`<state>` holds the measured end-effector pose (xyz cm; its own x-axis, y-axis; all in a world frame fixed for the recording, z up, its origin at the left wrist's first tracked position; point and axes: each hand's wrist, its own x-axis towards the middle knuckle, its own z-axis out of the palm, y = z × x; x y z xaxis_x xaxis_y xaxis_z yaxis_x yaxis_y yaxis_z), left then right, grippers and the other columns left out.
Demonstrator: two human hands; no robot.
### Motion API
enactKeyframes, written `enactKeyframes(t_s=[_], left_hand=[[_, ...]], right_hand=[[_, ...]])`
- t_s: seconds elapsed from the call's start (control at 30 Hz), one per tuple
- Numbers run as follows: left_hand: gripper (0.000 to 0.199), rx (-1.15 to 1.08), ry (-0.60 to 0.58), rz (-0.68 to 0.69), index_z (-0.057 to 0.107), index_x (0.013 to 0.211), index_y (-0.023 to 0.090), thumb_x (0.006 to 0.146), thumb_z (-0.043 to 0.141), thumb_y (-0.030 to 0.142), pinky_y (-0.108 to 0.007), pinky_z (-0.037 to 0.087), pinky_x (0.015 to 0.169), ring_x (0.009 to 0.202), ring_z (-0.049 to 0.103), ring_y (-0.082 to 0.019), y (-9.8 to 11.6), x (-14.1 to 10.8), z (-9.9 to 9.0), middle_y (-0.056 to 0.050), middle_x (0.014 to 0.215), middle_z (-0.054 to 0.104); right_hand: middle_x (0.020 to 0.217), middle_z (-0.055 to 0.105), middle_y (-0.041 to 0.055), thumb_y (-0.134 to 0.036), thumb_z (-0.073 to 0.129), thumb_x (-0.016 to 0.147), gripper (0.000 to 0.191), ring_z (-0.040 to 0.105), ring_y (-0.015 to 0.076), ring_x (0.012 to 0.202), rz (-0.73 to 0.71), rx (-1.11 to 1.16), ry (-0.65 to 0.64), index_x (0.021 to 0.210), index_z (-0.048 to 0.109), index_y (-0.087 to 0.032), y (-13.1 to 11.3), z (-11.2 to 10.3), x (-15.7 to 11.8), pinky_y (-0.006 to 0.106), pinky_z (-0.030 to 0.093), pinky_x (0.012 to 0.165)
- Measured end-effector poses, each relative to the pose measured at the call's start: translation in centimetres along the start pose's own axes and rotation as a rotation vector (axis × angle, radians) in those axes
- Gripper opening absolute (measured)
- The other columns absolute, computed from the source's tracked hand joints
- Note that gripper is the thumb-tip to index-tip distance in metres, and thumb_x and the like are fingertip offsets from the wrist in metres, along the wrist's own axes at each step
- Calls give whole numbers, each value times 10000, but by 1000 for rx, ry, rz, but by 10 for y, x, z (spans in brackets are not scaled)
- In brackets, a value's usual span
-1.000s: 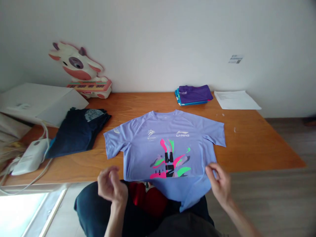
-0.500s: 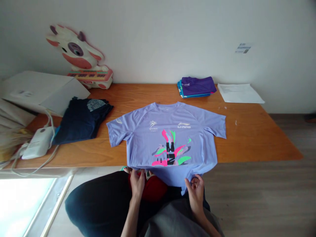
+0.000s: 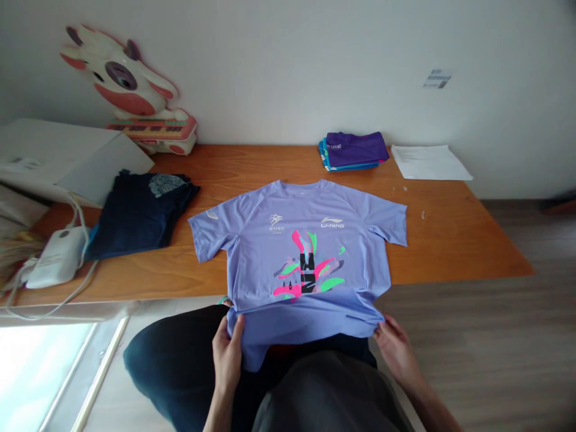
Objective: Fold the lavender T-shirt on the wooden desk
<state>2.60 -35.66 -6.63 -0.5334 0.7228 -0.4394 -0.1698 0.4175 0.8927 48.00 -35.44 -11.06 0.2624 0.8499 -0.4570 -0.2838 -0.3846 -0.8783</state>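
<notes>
A light purple T-shirt (image 3: 261, 270) lies spread front side up on the wooden table, its collar toward the wall. Its lower part hangs over the front edge above my lap. My left hand (image 3: 228, 348) pinches the hem at the left corner. At the right corner, my right hand (image 3: 396, 348) grips the hem between thumb and fingers. The fabric stretches between the two hands, with a loose fold drooping beside my left hand.
Folded purple and blue clothes (image 3: 355, 150) and white paper (image 3: 429, 162) sit at the table's (image 3: 468, 246) back. Dark folded clothing (image 3: 135, 216), a white box (image 3: 81, 156), a cow toy keyboard (image 3: 153, 129) and a white device with cables (image 3: 58, 258) are at left.
My hands have moved apart, left hand leftward and right hand rightward, and the hem is now spread wider between them. The camera view has shifted slightly.
</notes>
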Motion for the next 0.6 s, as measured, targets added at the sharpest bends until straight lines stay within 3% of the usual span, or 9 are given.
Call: enactKeyframes(t_s=[0.1, 0.2, 0.27, 0.33, 0.4, 0.5, 0.6], left_hand=[[584, -189, -41, -118, 744, 1194, 194, 822, 876, 623, -242, 560, 725, 863, 713, -201, -1, -4, -2, -42, 1037, 790], [631, -133, -184, -340, 771, 1250, 204, 778, 931, 590, -335, 621, 881, 1090, 769, -299, -3, -16, 2, -118, 1238, 805], [646, -50, -291, -435, 781, 1265, 183, 758, 962, 541, -408, 623, 990, 1204, 758, -359, -4, -28, 3, -157, 1309, 795], [626, -14, -349, -430, 791, 1218, 139, 751, 972, 514, -425, 631, 990, 1173, 772, -375, -1, -38, -2, -176, 1259, 812], [625, -39, -336, -401, 791, 1170, 118, 734, 976, 525, -402, 656, 884, 1021, 806, -354, 4, -43, -15, -166, 1147, 838], [676, -115, -247, -369, 793, 1144, 139, 656, 1000, 558, -347, 646, 719, 840, 804, -312, 12, -46, -34, -121, 1026, 847], [651, -111, -258, -392, 807, 1114, 141, 655, 996, 563, -350, 649, 760, 892, 805, -316, 14, -50, -38, -118, 1028, 841]], right_hand=[[1042, 852, 36, -507, 947, 756, 364, 801, 247, 951, 247, 234, -12, 1010, 808, -286, 1, -19, -9, 401, 645, 916], [1234, 830, 107, -647, 889, 782, 543, 770, 350, 1173, 408, 73, -185, 1140, 818, -244, 0, -17, -18, 553, 576, 1091], [1357, 786, 113, -602, 914, 776, 598, 697, 388, 1319, 381, -154, -225, 1240, 799, -243, -1, -9, -25, 601, 490, 1187], [1359, 781, 112, -525, 966, 729, 615, 676, 393, 1342, 324, -281, -197, 1250, 793, -247, -2, -5, -30, 599, 456, 1216], [1241, 811, 117, -542, 970, 712, 566, 734, 371, 1217, 307, -198, -183, 1165, 805, -246, -5, -7, -33, 584, 501, 1167], [1081, 821, 97, -567, 935, 748, 477, 773, 311, 996, 344, -56, -260, 1076, 807, -245, -11, -16, -30, 549, 568, 1052], [1217, 812, 110, -467, 967, 718, 539, 737, 347, 1142, 324, -272, -333, 1180, 817, -232, -21, -19, -26, 548, 527, 1111]])
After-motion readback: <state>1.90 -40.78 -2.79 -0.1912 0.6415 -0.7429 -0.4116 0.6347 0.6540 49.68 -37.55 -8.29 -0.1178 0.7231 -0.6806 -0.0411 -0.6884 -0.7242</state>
